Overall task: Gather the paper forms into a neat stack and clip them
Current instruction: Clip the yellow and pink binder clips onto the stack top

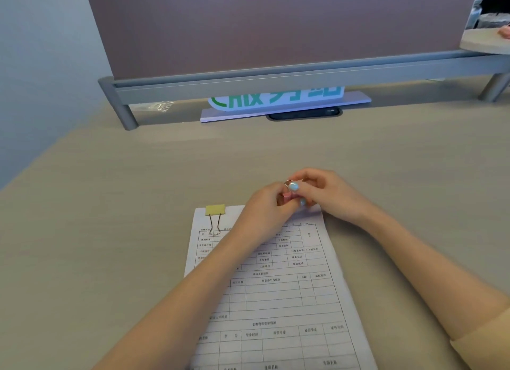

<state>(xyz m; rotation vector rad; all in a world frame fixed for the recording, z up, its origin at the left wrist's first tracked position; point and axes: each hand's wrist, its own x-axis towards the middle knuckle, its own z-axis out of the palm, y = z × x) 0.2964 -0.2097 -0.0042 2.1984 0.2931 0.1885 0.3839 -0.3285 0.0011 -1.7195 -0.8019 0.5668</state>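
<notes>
Beige wood-grain desk [110, 231], mauve partition screen [276, 24] on a grey rail at the back, a green-lettered sign [276, 99] tucked under it. Stack of paper forms [276, 292] lies flat in front of the person, edges look squared up, printed tables face up. Yellow binder clip [215, 210] already bites the far-left corner of the stack, its wire handle folded flat on the top sheet. So gathering looks done, first clip on.

Second clip in progress: a pink binder clip [287, 195] sits at the far edge of the stack, toward the right corner, between both hands. Left hand [266, 206] is curled tight, fingers pinching the clip body from the left, forearm crossing over the sheets. Right hand [320, 193] is also closed down, fingertips [294, 187] pressing on the wire handle, which stands up. Cannot tell whether the pink clip's mouth is already over the paper edge; hands hide it. Left to do, likely: seat or release the pink clip, fold its handle down.
</notes>
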